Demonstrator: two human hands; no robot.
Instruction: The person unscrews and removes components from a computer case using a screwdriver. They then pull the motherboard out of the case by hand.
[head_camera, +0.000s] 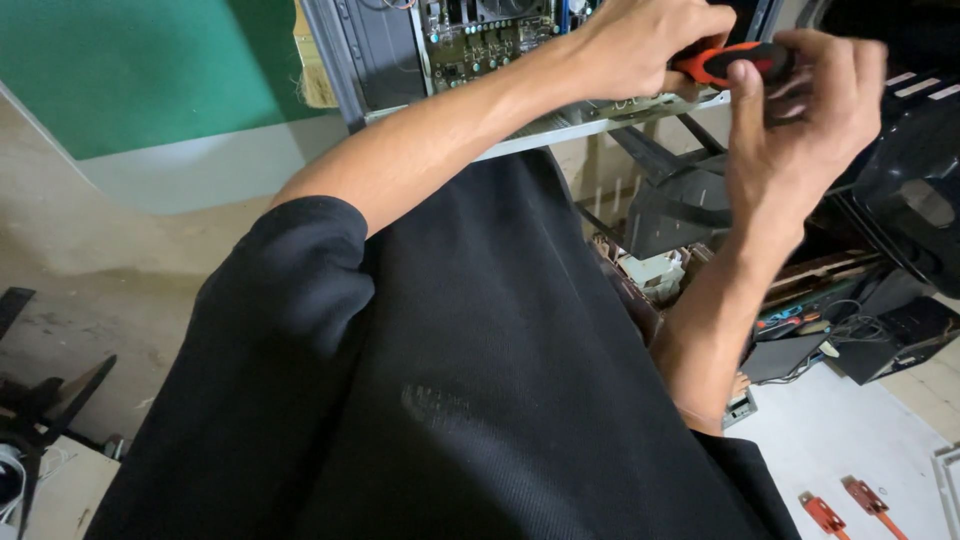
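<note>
Both my hands meet at the top right over an open computer case (560, 128) whose circuit board (480, 35) shows at the top centre. My left hand (640, 45) closes around the front of an orange and black screwdriver handle (735, 62). My right hand (800, 110) wraps the back end of the same handle, thumb up along it. The tool's tip is hidden behind my left hand. My black shirt (470, 380) fills the lower middle of the view.
Dark plastic and metal parts (680, 210) are piled under the case, with cables and black boxes (890, 340) at the right. Two orange-handled tools (845, 505) lie on a white surface at the lower right. A green wall (130, 60) is at the upper left.
</note>
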